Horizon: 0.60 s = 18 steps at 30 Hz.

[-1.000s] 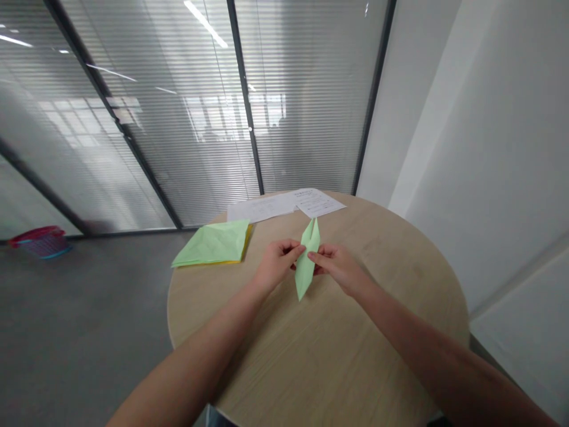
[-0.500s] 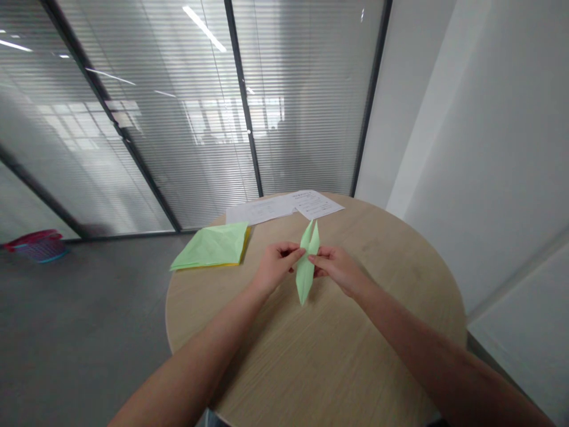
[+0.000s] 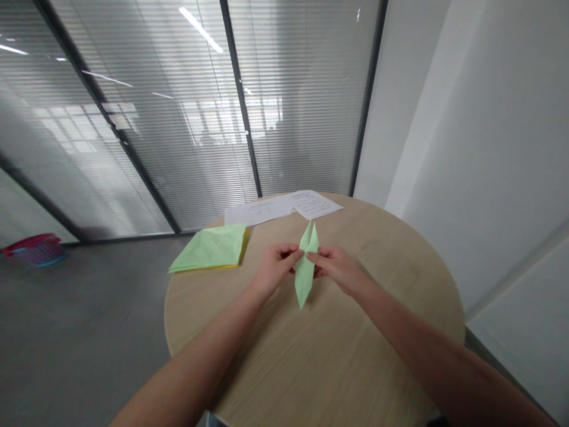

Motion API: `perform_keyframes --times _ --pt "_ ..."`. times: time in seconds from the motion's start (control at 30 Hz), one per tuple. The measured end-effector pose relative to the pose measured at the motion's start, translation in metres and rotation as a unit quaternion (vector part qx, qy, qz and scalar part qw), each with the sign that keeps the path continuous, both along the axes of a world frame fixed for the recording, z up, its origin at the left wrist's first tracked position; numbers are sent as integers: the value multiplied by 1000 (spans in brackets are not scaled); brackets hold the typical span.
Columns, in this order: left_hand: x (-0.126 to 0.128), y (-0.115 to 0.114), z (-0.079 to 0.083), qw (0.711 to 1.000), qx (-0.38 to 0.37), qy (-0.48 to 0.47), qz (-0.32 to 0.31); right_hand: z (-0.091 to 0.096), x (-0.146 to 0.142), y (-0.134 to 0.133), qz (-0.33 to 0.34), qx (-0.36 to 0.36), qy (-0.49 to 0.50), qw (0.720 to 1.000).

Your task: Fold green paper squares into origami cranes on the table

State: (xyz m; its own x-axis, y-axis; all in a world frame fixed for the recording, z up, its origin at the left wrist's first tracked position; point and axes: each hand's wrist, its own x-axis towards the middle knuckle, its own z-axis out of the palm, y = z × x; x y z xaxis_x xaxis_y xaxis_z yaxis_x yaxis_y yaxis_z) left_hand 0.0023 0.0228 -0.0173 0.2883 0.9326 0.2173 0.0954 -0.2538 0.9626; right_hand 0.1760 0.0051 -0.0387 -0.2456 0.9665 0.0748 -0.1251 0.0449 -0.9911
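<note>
A light green folded paper [image 3: 304, 280], slim and diamond-like, is held upright above the middle of the table. Its top splits into two narrow points, and its lower end tapers to one point. My left hand [image 3: 278, 265] pinches its left edge, thumb in front. On the opposite edge my right hand [image 3: 336, 267] pinches it the same way, with fingers partly hidden behind the paper. Both thumbs lie close together near the base of the split.
On the left of the round wooden table [image 3: 342, 362] lies a stack of green and yellow paper [image 3: 213, 248]. Printed white sheets [image 3: 315, 204] lie at the far edge. A red and blue basket [image 3: 40, 249] stands on the floor, left. Glass partitions with blinds [image 3: 200, 154] rise behind.
Both hands keep their pinch on the folded paper, and the split at its top looks slightly wider. The view has shifted a little.
</note>
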Motion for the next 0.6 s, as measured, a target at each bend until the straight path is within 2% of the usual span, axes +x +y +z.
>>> perform_keyframes --times 0.17,0.37,0.6 --pt "0 -2 3 1000 -4 -9 9 0 -5 -2 -3 -2 -16 1000" --pt "-1 -3 3 999 -31 -30 -14 -4 -7 -2 16 3 -18 1000" --pt "-2 -2 6 1000 -11 12 -12 -1 -8 -4 6 6 -82 997"
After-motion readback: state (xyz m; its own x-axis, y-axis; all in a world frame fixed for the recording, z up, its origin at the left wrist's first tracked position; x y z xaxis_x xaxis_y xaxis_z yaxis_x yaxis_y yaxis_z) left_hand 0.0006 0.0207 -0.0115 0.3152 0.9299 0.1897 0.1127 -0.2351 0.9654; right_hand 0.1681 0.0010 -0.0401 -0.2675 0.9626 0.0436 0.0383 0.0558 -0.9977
